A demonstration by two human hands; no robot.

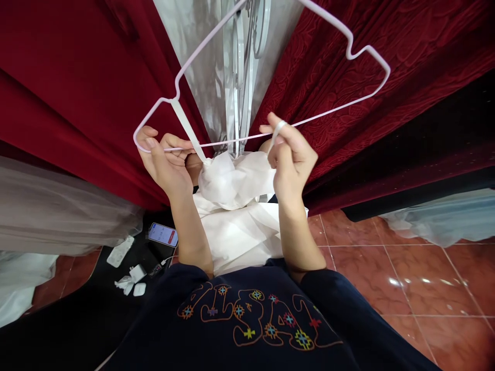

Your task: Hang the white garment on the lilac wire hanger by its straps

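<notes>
A pale pink hanger (pixel 328 112) spans the upper middle, its top cut off by the frame. My left hand (pixel 166 159) has its fingers around the hanger's lower left corner and bar. One white strap (pixel 185 121) is looped over the hanger's left notch and runs down to a white sheer garment (pixel 235 232), which lies over my lap. Closed around the other white strap (pixel 277 133), my right hand (pixel 292 159) is beside the lower bar, right of centre. The hanger's right notch carries no strap.
Dark red garments (pixel 96 77) hang left and right, with a metal rack (pixel 242 77) between them. At the lower left, a phone (pixel 163 235), a white charger (pixel 136 273) and a small white case (pixel 139 289) lie on a black surface. Red tiles (pixel 356 268) cover the floor.
</notes>
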